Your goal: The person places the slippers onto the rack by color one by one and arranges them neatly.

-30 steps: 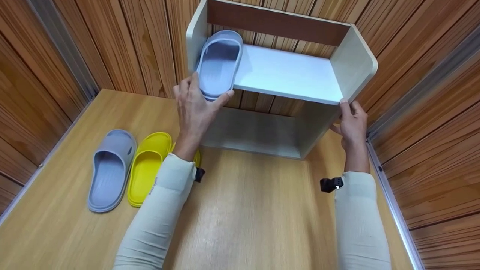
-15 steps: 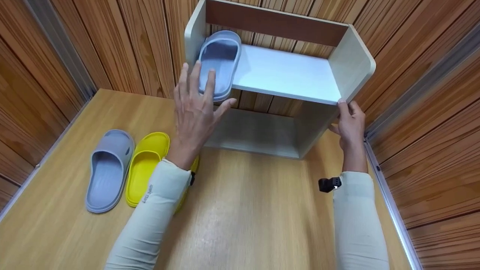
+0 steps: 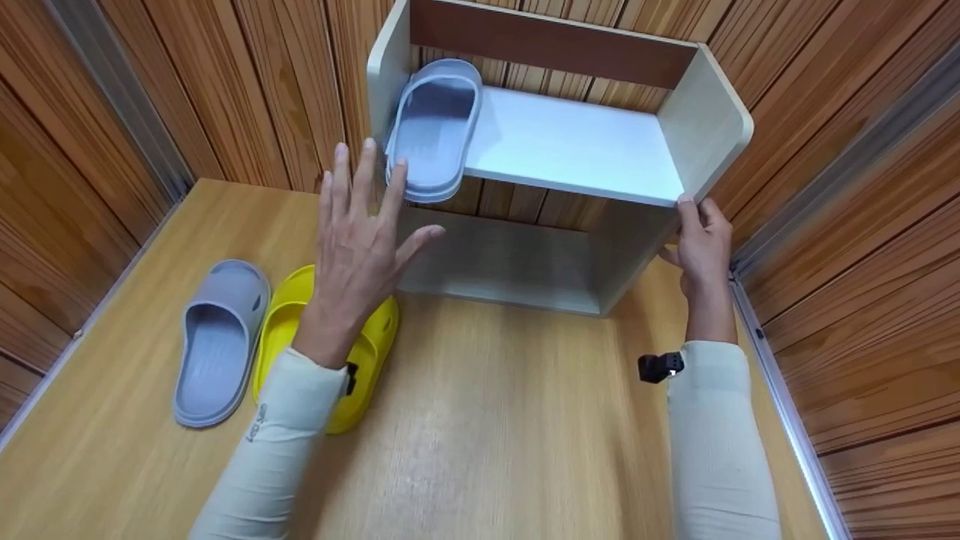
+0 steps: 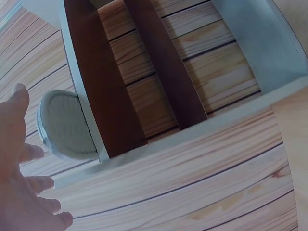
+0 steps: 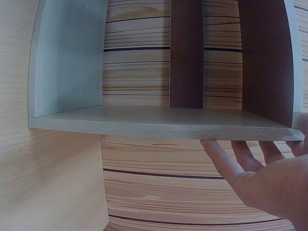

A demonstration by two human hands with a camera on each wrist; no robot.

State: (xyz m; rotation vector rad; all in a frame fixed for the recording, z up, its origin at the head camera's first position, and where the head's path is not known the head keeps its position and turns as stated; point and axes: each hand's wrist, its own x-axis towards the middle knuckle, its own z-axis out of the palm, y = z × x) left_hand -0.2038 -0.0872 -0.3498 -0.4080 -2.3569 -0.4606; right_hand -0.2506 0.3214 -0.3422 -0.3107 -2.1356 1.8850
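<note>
A grey-blue slipper [image 3: 431, 150] lies on the upper board of a small two-tier shelf [image 3: 570, 146], against its left side panel, heel end toward the front. My left hand [image 3: 356, 247] is beside the slipper's heel with fingers spread, holding nothing. In the left wrist view, the slipper's heel end [image 4: 70, 125] juts past the board beside the spread fingers [image 4: 41, 184]. My right hand [image 3: 703, 244] holds the shelf's right side at the upper board's front corner. In the right wrist view its fingers [image 5: 224, 161] lie against the outer face of the side panel [image 5: 144, 127].
On the wooden tabletop [image 3: 480, 450] at left stand another grey slipper [image 3: 217, 345] and two yellow slippers [image 3: 375, 360], partly hidden by my left forearm. Wood-panelled walls [image 3: 255, 90] enclose the back and both sides, close behind the shelf.
My left hand has let go of the grey-blue slipper's heel, spread its fingers and drawn back to the left and down. The slipper stays on the shelf; my right hand keeps its place.
</note>
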